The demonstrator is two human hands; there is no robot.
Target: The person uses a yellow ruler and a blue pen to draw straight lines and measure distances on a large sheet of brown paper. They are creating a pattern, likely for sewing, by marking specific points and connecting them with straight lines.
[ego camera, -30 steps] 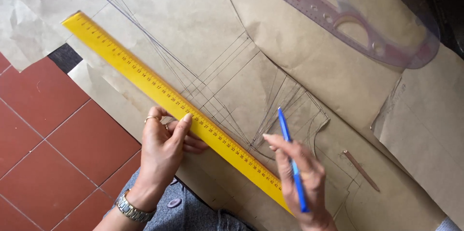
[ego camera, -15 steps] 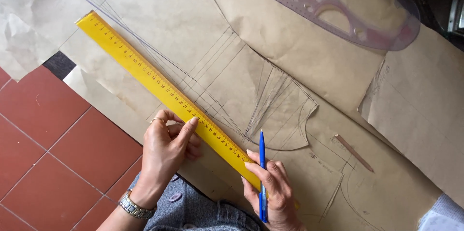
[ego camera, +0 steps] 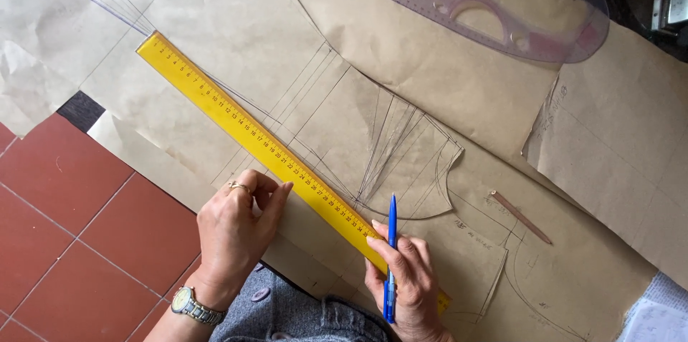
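Down on the brown pattern paper (ego camera: 236,20), a long yellow ruler (ego camera: 251,138) is laid on a slant, running from upper left to lower right across a set of pencilled lines. Its lower stretch is pinned by both hands. The left hand (ego camera: 233,231) is pressed flat against the ruler's near edge, fingers extended, one fingertip touching the yellow; nothing is gripped by it. A ring is seen on one finger and a wristwatch (ego camera: 190,305) on the wrist. The right hand (ego camera: 405,281) is closed around a blue pen (ego camera: 391,256), which is held upright along the fingers with its tip pointing away from the body, just beside the ruler's far edge and near a curved drawn outline. The ruler's lower end is partly covered by this hand. A slim brown pencil (ego camera: 522,217) is left lying on the paper to the right, well apart. Farther up, a clear curved drafting ruler with pink tint (ego camera: 502,20) is spread across the sheets. Red floor tiles (ego camera: 79,242) are exposed at lower left, and grey denim (ego camera: 301,313) is glimpsed at the bottom edge.
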